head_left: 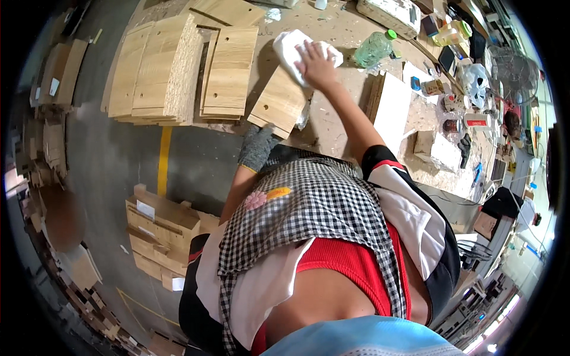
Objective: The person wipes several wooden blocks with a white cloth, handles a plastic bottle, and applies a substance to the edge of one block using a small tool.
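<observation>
A pale wooden panel (278,102) with drilled holes lies at an angle near the workbench's front edge. My left hand (257,147), in a grey knitted glove, is closed on the panel's near end, with fingertips on its top face. At the panel's far end, my bare right hand (318,66) presses on a bunched white cloth (290,48), fingers spread over it and gripping it. Part of the cloth is hidden under that hand. Left of the panel lie a short stack of similar panels (230,71) and a taller stack (155,71).
Right of my arm on the bench (338,121) are a green-capped bottle (374,50), a white board stack (390,107) and a white block (436,149). Cups, tools and a fan (515,77) crowd the far right. Boards on a low stack (163,228) stand on the floor at left.
</observation>
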The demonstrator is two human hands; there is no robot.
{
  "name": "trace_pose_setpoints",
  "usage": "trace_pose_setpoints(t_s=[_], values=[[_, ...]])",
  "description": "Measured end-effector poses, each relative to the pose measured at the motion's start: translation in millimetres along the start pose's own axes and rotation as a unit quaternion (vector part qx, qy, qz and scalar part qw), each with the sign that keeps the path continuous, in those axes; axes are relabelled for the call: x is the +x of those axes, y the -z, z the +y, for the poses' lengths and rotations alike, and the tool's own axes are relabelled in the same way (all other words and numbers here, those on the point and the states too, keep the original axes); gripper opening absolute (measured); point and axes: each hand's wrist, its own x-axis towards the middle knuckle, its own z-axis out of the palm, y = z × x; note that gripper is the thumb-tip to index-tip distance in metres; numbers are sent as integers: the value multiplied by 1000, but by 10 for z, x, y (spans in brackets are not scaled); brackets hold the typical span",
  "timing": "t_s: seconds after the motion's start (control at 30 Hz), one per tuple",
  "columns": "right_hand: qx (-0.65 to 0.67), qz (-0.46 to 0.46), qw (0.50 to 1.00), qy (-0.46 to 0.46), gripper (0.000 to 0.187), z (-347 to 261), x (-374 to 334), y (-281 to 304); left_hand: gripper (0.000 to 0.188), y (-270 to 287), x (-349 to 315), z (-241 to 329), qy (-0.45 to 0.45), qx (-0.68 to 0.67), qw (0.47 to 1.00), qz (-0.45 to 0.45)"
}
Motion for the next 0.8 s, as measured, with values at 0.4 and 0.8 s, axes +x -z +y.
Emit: trace_pose_setpoints(t_s=[0.4, 0.8], values=[[657, -163, 709, -201, 25, 44, -1734, 1234, 49, -16, -6, 120, 33, -109, 990, 81], [563, -215, 769, -214, 35, -152, -1852, 1721, 43, 640, 206, 765, -156, -194, 963, 105]])
